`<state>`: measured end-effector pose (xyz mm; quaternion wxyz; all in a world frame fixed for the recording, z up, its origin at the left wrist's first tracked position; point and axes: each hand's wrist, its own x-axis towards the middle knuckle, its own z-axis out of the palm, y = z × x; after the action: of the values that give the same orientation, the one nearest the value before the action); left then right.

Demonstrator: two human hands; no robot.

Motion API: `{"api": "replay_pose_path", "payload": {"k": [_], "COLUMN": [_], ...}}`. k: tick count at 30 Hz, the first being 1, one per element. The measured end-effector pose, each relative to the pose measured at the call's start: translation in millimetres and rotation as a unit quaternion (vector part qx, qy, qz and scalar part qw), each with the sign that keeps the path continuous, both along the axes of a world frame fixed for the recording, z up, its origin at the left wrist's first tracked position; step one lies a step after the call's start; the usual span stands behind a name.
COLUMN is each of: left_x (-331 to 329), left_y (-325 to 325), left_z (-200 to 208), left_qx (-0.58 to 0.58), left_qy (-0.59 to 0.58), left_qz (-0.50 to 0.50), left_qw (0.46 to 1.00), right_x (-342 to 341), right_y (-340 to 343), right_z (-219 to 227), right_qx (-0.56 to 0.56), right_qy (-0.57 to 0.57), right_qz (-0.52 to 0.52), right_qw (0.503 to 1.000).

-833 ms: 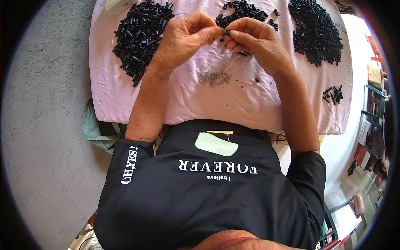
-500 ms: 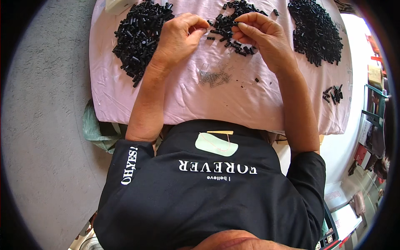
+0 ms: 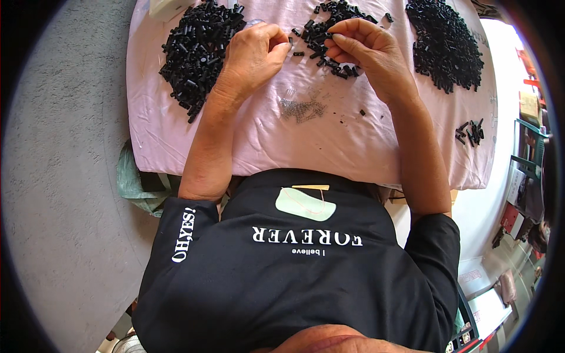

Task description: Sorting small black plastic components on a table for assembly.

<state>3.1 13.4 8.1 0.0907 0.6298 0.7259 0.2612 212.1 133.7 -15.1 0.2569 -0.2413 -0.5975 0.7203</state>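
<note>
Altogether two hands (image 3: 253, 54), four black-piece piles (image 3: 197, 56).

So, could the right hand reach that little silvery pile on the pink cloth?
Probably yes: the silvery pile lies nearer the body than the right hand, with only pink cloth and a few small black pieces between.

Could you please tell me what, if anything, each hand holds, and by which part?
That cannot be told: the left hand and right hand look pinched, but anything gripped is too indistinct.
</note>
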Motion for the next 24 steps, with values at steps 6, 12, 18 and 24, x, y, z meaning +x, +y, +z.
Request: {"api": "replay_pose_path", "payload": {"k": [6,12,18,24], "left_x": [6,-2,-5,-8], "left_y": [4,4,3,2], "left_z": [-1,-7,-5,-6], "left_qx": [0.078,0.057,0.052,0.048], "left_qy": [-0.032,0.002,-0.003,0.019], "left_qz": [-0.018,-0.046,-0.045,-0.019], "left_qw": [0.996,0.997,0.998,0.998], "right_x": [0,0,0,-1], "right_y": [-1,-2,-2,-3], "right_z": [-1,0,0,0], "right_qx": [0.005,0.001,0.002,-0.004], "right_qy": [-0.001,0.003,0.002,0.001], "right_qz": [0.001,0.002,0.006,0.006], "right_qw": [1.000,1.000,1.000,1.000]}}
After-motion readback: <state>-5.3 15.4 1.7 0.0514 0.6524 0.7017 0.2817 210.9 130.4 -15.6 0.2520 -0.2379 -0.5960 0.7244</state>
